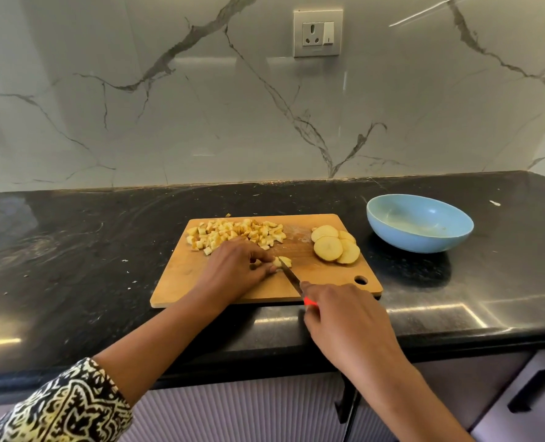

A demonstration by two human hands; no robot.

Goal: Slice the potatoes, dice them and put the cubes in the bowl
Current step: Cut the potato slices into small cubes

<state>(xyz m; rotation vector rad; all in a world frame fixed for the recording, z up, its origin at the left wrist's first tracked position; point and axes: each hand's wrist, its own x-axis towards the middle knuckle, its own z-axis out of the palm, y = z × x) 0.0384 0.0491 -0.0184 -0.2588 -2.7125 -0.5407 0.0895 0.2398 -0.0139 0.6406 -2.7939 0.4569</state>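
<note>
Cutting board [201, 282], centre: left hand [236, 266] is pinching potato piece [284, 260] with curled fingers [261, 257]; right hand [344, 317] is gripping knife [291, 277], blade touching piece.

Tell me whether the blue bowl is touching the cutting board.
Apart. The head view shows a strip of black counter between the blue bowl and the right edge of the cutting board.
</note>
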